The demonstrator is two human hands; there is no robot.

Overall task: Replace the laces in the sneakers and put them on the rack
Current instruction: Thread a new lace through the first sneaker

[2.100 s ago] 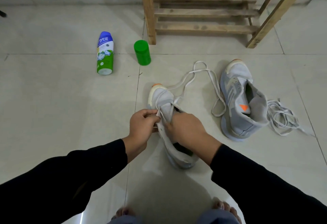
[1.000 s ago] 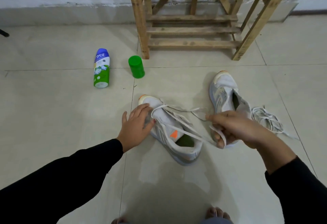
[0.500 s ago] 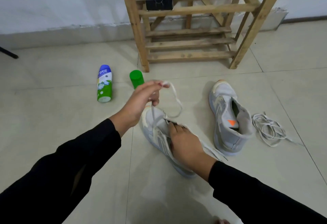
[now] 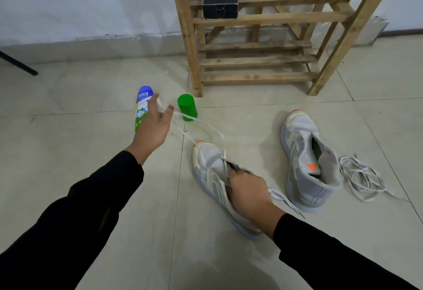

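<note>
A grey sneaker (image 4: 210, 170) with an orange toe tip lies on the floor in front of me. My right hand (image 4: 249, 193) presses down on its tongue area, fingers curled into the opening. A white lace (image 4: 201, 125) runs from the sneaker's toe eyelets up and left to my left hand (image 4: 153, 127), which pinches it between the fingers, raised above the floor. The second grey sneaker (image 4: 306, 164) stands to the right without a lace. A loose white lace (image 4: 359, 177) lies in a heap beside it. The wooden rack (image 4: 256, 61) stands behind.
A blue, white and green spray can (image 4: 142, 99) lies on the tiles behind my left hand, with its green cap (image 4: 187, 106) standing beside it. A black box (image 4: 220, 2) sits on a rack shelf. A dark leg (image 4: 18, 63) crosses the floor at far left.
My left hand has pulled the lace farther out to the left and away from the sneaker. My right hand stays on the sneaker. The view has tilted up, showing more of the rack.
</note>
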